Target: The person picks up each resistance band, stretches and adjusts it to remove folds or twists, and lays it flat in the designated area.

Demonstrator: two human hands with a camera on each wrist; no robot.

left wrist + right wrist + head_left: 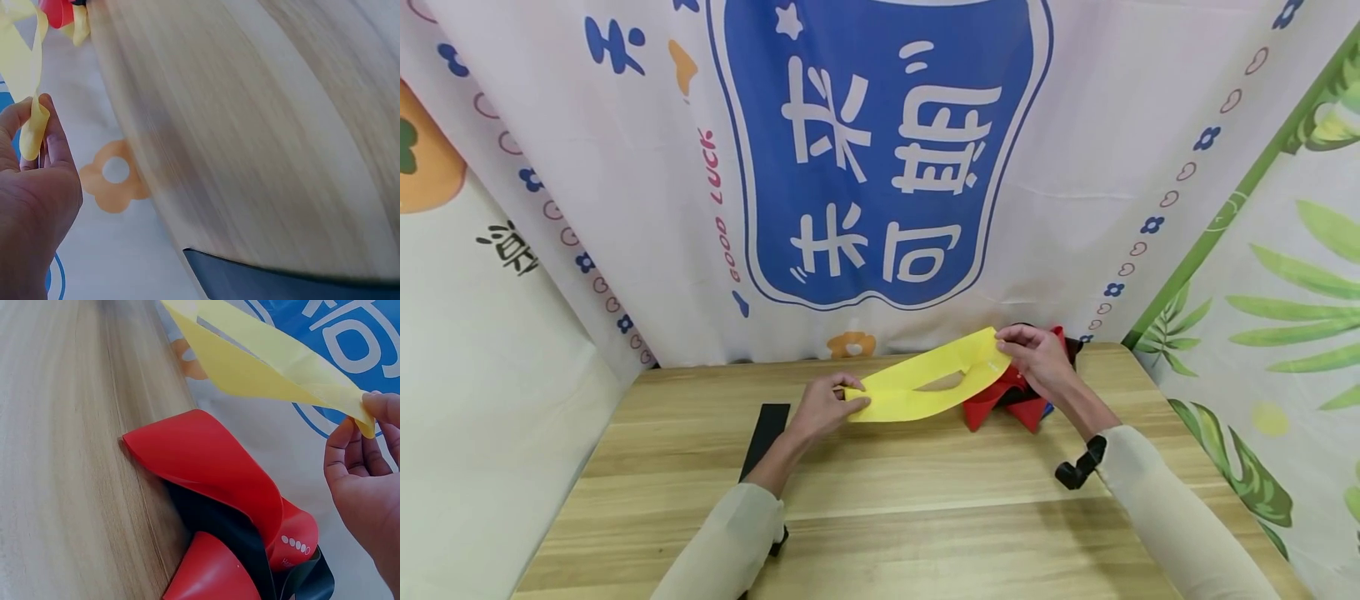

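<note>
A yellow resistance loop band (895, 405) is held up over the back of the table, stretched lengthwise with a narrow gap between its two layers. My left hand (818, 410) pinches its left end between thumb and fingers; the left wrist view shows the folded end of the band (34, 131) in that hand (37, 194). At the higher right end, my right hand (1041, 362) pinches the band's corner. Below that hand, in the right wrist view, red (206, 456) and black (215, 515) loop bands lie loosely heaped, with printed dots on a red one.
A flat black strip (767, 429) lies on the wooden table (910, 533) beside my left forearm, partly covered by it. Behind the table's back edge hangs a printed curtain (1060, 250). A bit of blue (1047, 409) shows by the heap.
</note>
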